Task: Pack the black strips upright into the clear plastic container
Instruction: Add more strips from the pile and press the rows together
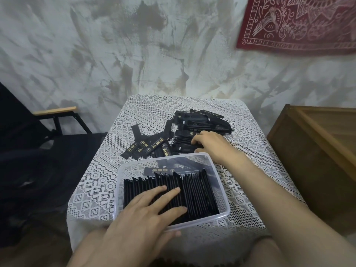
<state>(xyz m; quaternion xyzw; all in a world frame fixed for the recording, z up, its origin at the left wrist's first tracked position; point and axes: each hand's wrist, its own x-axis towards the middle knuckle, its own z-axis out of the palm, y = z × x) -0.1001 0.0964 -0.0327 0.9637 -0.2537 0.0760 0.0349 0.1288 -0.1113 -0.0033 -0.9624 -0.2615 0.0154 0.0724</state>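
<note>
Nearest me, left hand (146,214) lies flat, fingers straight, steadying upright black strips (194,195) in the clear plastic container (202,221). Farther right, right hand (209,145) curls round loose strips (185,149) from the pile (202,122); they look light, floppy, slick, so I pinch mid-length

A clear plastic container (225,192) sits on the lace-covered surface (150,108), its near part packed with black strips (194,195) standing on edge in a tight row. Of the person's hands, the left hand (146,212) lies flat on the tops of that row, fingers straight. Just beyond the container, the right hand (210,145) curls its fingers onto the loose strips (194,124) heaped there. A wooden crate (317,141) stands to the right.
</note>
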